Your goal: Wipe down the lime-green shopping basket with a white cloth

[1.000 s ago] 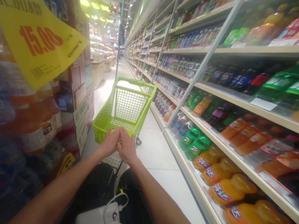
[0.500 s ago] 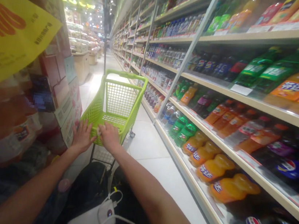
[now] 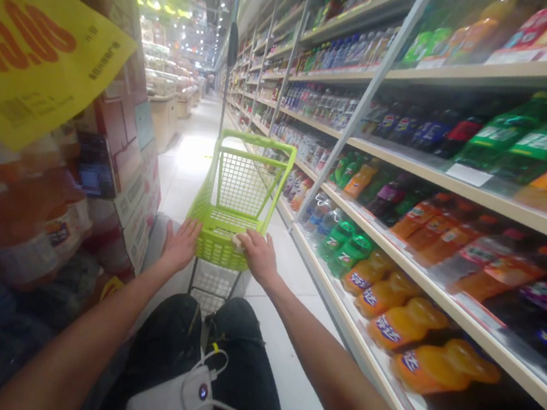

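Observation:
A lime-green shopping cart [image 3: 235, 190] with a mesh basket stands in the aisle straight ahead of me. My left hand [image 3: 180, 245] rests on the near left corner of its basket with the fingers spread along the rim. My right hand [image 3: 258, 253] curls over the near right edge of the basket and grips the rim. Both forearms reach forward from the bottom of the view. The basket looks to have nothing in it.
Long shelves [image 3: 457, 189] of soft-drink bottles run along the right. On the left stands a stack of bottled drinks with a yellow price sign [image 3: 35, 59]. White floor tiles [image 3: 188, 160] lead down the aisle. A white power bank [image 3: 171, 403] with a cable lies on my lap.
My hands have moved apart, from the middle of the basket's near rim to its two corners. The cart has swung a little to the right and the view has shifted with it.

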Demonstrator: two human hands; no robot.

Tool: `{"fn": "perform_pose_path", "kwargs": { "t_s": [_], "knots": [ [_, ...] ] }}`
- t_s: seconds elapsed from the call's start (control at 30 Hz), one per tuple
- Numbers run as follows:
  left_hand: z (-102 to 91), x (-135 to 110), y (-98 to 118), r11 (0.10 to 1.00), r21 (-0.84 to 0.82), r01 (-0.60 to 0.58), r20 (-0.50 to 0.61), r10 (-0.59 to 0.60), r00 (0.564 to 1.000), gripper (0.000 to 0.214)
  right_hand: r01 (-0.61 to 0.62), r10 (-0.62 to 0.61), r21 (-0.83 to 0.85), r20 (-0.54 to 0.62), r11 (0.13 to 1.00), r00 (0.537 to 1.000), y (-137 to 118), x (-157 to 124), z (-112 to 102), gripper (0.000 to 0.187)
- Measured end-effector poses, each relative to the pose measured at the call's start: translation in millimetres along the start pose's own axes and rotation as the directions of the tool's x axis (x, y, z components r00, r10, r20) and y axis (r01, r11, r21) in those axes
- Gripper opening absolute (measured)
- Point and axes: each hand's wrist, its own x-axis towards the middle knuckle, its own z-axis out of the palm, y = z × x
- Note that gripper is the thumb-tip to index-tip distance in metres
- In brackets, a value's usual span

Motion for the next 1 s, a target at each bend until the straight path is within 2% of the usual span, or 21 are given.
{"fn": "perform_pose_path", "kwargs": {
  "t_s": [0.17, 0.33, 0.5, 0.7, 0.83, 1.0],
  "knots": [
    [1.0, 11, 12, 1.000, 0.000, 0.015, 0.044, -0.015, 0.999, 0.055, -0.018, 0.020, 0.019, -0.063, 1.000, 0.998, 13, -3, 10, 0.030],
    [-9.8, 26, 17, 0.998, 0.001, -0.070, 0.037, 0.070, 0.997, 0.051, 0.065, -0.063, 0.069, -0.040, 0.995, 0.997, 30, -2, 15, 0.031],
    [-14.8, 35, 31, 0.995, -0.001, -0.099, 0.033, 0.099, 0.995, 0.049, 0.066, -0.066, 0.068, 0.003, 0.995, 0.998, 55, -1, 10, 0.029],
    [-6.8, 38, 48, 0.992, 0.008, -0.127, 0.064, 0.126, 0.990, 0.054, 0.016, -0.017, 0.029, 0.019, 0.999, 1.000, 76, 1, 2, 0.027],
    [-2.3, 42, 49, 0.998, 0.007, -0.061, 0.133, 0.060, 0.989, 0.060, 0.001, 0.000, 0.049, -0.014, 0.999, 1.000, 60, 4, 5, 0.029],
    [0.4, 42, 45, 1.000, 0.022, 0.003, 0.152, -0.006, 0.988, 0.061, 0.085, -0.082, 0.113, -0.034, 0.990, 0.996, 21, 18, 21, 0.029]
  ]
}}
